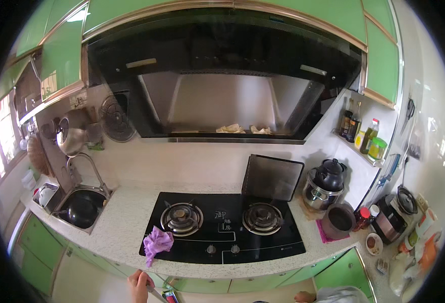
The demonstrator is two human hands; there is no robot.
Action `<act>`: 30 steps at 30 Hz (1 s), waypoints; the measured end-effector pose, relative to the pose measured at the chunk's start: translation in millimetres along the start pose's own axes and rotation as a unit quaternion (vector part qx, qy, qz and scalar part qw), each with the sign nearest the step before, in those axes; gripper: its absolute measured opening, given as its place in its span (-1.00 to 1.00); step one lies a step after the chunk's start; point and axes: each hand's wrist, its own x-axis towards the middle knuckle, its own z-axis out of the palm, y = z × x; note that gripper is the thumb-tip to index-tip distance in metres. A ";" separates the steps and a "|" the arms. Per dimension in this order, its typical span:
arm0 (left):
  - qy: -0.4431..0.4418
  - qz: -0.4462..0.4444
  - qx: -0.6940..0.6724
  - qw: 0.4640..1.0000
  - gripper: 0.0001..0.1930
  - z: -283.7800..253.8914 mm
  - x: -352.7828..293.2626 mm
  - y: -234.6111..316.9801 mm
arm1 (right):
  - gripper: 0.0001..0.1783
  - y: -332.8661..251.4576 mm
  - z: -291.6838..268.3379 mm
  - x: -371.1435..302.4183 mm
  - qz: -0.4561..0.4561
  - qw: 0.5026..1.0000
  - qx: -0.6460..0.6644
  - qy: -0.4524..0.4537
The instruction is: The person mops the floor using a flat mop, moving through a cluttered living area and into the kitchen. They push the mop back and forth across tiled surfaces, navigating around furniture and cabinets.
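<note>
My left hand (pixel 139 284) is at the lower edge, just in front of the counter. Its fingers are closed around the end of a narrow grey strip (pixel 155 294), which looks like the edge of a cabinet door or drawer. Beside the strip a small colourful package (pixel 170 296) shows in part. My right hand (pixel 305 297) is cut off by the lower edge, so its fingers do not show clearly. A crumpled purple cloth (pixel 158 243) lies on the front left corner of the black two-burner gas stove (pixel 222 255), nearest to my left hand.
To the left, a sink (pixel 101 202) holds a dark wok (pixel 82 209). A dark panel (pixel 274 178) stands upright behind the right burner. Further right are a steel pot (pixel 319 196), a brown pot (pixel 338 222), jars and a small bowl (pixel 374 244). The range hood (pixel 222 101) overhangs the stove.
</note>
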 end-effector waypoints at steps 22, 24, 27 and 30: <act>0.159 -0.049 -0.039 0.985 -0.72 -166.6 -131.6 -1.4 | -0.80 -450.9 -213.4 -74.3 -0.572 0.786 -0.057 0.227; 0.245 -0.116 0.031 0.962 -0.73 -149.5 -202.3 15.5 | -0.84 -474.5 -211.5 -62.4 -0.614 0.780 -0.049 0.111; 0.392 -0.175 0.012 0.903 -0.48 -78.3 -305.6 29.4 | -0.83 -491.1 -196.3 -39.2 -0.620 0.779 -0.080 -0.053; 0.466 -0.328 -0.058 0.820 -0.19 -19.1 -373.6 22.1 | -0.81 -501.7 -164.0 0.0 -0.599 0.776 -0.130 -0.147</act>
